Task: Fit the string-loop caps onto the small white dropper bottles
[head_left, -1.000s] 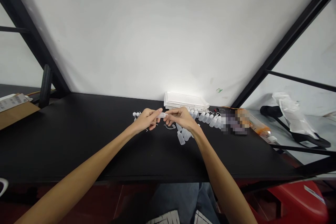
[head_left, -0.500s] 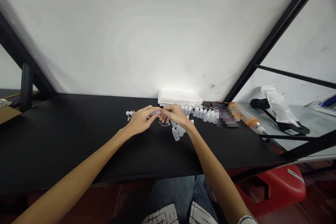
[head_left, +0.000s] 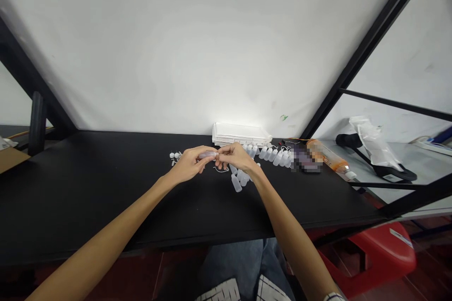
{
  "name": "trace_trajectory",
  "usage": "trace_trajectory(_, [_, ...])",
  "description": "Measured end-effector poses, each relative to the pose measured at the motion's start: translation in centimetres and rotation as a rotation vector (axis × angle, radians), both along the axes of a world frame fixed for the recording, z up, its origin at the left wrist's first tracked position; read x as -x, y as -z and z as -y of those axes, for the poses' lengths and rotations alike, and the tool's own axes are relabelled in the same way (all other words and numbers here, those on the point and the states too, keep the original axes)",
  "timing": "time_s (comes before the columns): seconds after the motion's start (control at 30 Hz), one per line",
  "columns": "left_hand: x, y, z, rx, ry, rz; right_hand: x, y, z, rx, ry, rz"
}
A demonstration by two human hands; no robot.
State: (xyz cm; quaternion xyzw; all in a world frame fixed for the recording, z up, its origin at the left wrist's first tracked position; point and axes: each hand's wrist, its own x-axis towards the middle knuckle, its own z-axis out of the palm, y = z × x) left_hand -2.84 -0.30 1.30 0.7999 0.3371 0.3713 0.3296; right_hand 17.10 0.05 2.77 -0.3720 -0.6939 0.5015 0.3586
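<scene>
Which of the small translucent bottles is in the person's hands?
The bottle gripped in the left hand, its end at the fingers of the right hand. The others rest on the black table, in a row and a loose cluster.

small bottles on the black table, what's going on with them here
A person holds one small bottle lying sideways in the left hand, while the fingers of the right hand pinch its end; they hide whether a cap is there. Loose bottles lie on the black table by the right hand. Farther right is a row of bottles with white tops, and small white caps sit beyond the left hand.
</scene>
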Motion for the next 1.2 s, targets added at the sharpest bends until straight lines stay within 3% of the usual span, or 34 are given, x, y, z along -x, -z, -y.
trace_trajectory(0.4, [-0.13,-0.75,0.25,0.192,0.045,0.130,0.46,-0.40,0.65,-0.047,-0.025,-0.029])
trace_trajectory(0.57, [0.03,-0.53,-0.07,0.180,0.067,0.130,0.44,-0.63,0.70,-0.010,0.002,-0.060])
trace_trajectory(0.97, [0.33,-0.51,-0.06,0.186,0.021,0.165,0.18,-0.29,0.70,-0.104,-0.048,-0.022])
trace_trajectory(1.2, [0.20,-0.58,-0.14,0.014,-0.008,0.144,0.21,-0.12,0.58,-0.109,-0.039,-0.031])
